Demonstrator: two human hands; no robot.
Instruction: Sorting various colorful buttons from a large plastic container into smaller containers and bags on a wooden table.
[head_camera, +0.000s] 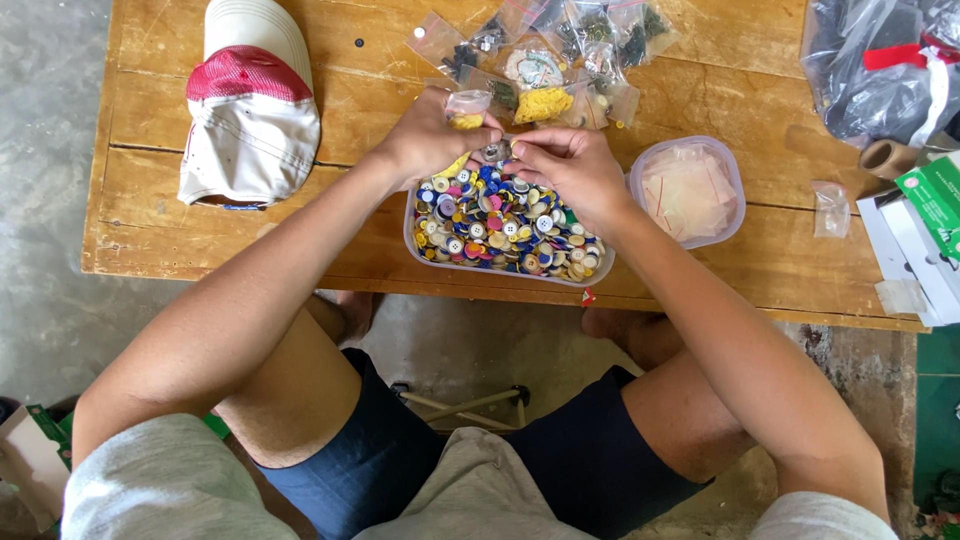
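Two bare knees and dark shorts fill the near edge of my view, with grey sleeves at either side and a rough concrete floor (60, 200) below the seat. Beyond them the forearms converge over the front edge of the wooden bench (150, 230), its planks worn, scratched and split along the grain.

Closest on it sits a clear plastic tub (420, 245), rounded at the corners and heaped with small round buttons (500, 225) in blue, yellow, white and pink (glossy, hard, mostly flat discs). It lies right under the hands, I judge so that anything dropped falls back in.

Just above the tub's far rim the left hand (425, 140) pinches a small clear zip bag (467, 108) holding yellow pieces, mouth turned toward the other hand. The right hand (575, 170) has its fingertips pressed together on a small greyish button (497, 152), touching the left fingers; both grips are closed, not spread.

Right of the tub a second clear container (735, 175) holds a stack of empty thin bags. Left lies a soft white and red cap (250, 100), crown up. Farther back a cluster of filled little bags (560, 50) spreads out, sorted by colour as far as I can tell, and a crinkled grey plastic sack (880, 70) sits at the far right corner.
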